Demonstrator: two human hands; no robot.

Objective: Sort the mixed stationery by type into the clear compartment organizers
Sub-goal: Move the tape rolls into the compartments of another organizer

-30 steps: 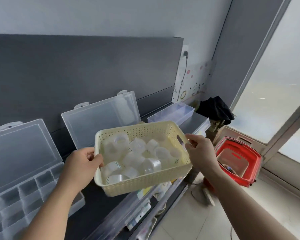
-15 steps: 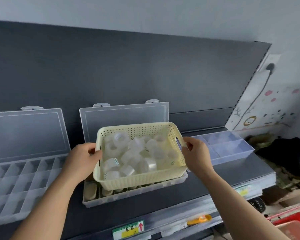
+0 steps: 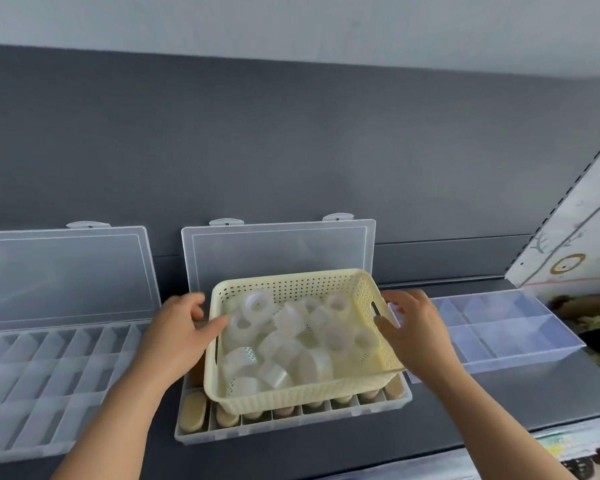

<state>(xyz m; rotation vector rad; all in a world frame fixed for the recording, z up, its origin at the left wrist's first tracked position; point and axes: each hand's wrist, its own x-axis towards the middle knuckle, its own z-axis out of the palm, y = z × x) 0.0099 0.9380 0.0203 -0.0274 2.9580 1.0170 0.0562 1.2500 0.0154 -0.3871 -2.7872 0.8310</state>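
Basket (tape-filled) over middle organizer, left hand, right hand gripping rims

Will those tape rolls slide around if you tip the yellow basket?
Probably. The tape rolls lie loose in a jumble, some on their round edges, so they would likely roll toward the low side. They look small and hollow, so probably light. The yellow basket has high walls, so it should keep them in.

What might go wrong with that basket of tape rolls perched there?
The basket sits on top of the middle organizer, over its filled compartments, so it might slide or tip, spilling tape rolls among the tan pieces. Only the left hand clearly grips its rim; the right hand's hold is unclear, so a nudge could shift it.
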